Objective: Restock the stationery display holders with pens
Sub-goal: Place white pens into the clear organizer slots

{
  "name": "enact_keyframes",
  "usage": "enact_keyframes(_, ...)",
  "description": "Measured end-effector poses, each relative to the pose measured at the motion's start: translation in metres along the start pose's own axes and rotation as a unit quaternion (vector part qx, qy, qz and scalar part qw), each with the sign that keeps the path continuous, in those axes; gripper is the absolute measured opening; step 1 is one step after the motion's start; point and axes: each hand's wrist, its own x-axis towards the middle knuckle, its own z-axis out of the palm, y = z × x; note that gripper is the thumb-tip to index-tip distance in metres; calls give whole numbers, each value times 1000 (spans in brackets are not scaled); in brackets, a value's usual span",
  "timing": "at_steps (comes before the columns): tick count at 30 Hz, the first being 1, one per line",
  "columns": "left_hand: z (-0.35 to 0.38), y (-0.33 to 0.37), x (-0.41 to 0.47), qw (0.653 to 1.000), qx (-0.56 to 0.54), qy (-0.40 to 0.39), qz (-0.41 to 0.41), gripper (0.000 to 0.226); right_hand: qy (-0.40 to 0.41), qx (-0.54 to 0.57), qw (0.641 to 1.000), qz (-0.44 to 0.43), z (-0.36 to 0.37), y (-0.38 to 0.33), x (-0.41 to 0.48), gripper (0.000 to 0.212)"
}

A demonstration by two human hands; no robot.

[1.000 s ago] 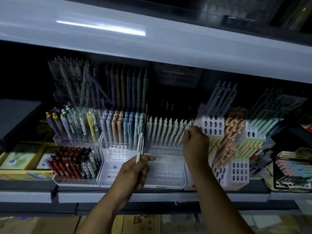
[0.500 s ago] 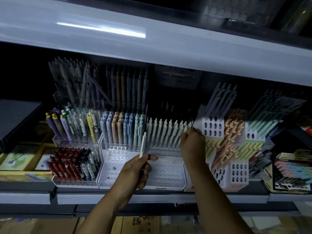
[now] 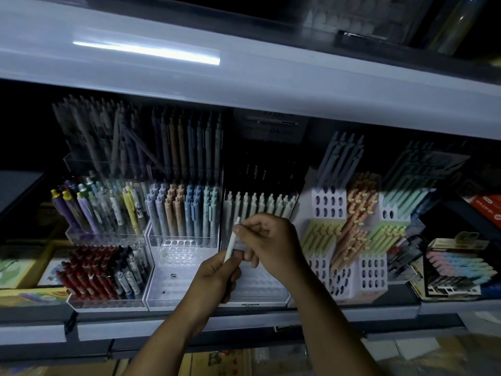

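A white pen (image 3: 232, 240) stands nearly upright between my two hands, in front of the clear tiered display holder (image 3: 260, 290). My left hand (image 3: 217, 278) grips its lower end. The upper part is pinched by the fingers of my right hand (image 3: 267, 242). A row of white pens (image 3: 260, 204) fills the holder's back tier; its front tier of holes shows no pens. Left of it, a second clear holder (image 3: 173, 278) carries pastel pens (image 3: 184, 210) at the back and bare holes in front.
Red and dark pens (image 3: 100, 272) and mixed coloured pens (image 3: 100, 207) fill holders at the left. White perforated blocks with green, orange and grey pens (image 3: 352, 226) stand at the right. A shelf edge (image 3: 244, 85) overhangs closely above. Packaged pens (image 3: 455, 270) lie far right.
My right hand left the right end of the white pen row and came down-left to the pen held by my left hand, now pinching its upper part. My left hand shifted slightly right.
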Motion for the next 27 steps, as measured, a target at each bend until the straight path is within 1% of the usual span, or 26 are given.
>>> enact_keyframes(3, 3, 4, 2, 1000, 20, 0, 11, 42, 12, -7, 1000, 13, -3, -2, 3, 9)
enact_keyframes(5, 5, 6, 4, 1000, 24, 0, 18, 47, 15, 8, 1000, 23, -6, -2, 4, 7)
enact_keyframes(11, 14, 11, 9, 999, 35, -18, 31, 49, 44, -2, 999, 14, -13, -3, 7, 12)
enact_keyframes(12, 14, 10, 10, 999, 36, -21, 32, 46, 48, -9, 999, 17, -15, -2, 7, 12)
enact_keyframes(15, 10, 4, 15, 998, 53, -26, 21, 22, 77, 10, 997, 19, -27, 1, 10, 12)
enact_keyframes(17, 3, -2, 19, 998, 64, -17, 3, 19, 115, 29, 993, 11, -40, 2, 13, 10)
enact_keyframes(19, -6, -6, 21, 994, 108, -3, 14, 16, 156, 21, 987, -5, -55, 2, 18, 10)
enact_keyframes(21, -16, -8, 23, 977, 204, 16, 56, 16, 195, -15, 981, -17, -70, 6, 23, 14)
enact_keyframes(23, -24, -8, 24, 955, 280, 25, 90, 16, 223, -74, 971, -37, -83, 13, 28, 11)
enact_keyframes(25, -30, -6, 26, 936, 334, 17, 111, 15, 231, -149, 960, -62, -93, 23, 35, 12)
enact_keyframes(27, -34, -3, 27, 912, 388, 5, 131, 12, 223, -231, 943, -82, -96, 29, 42, 21)
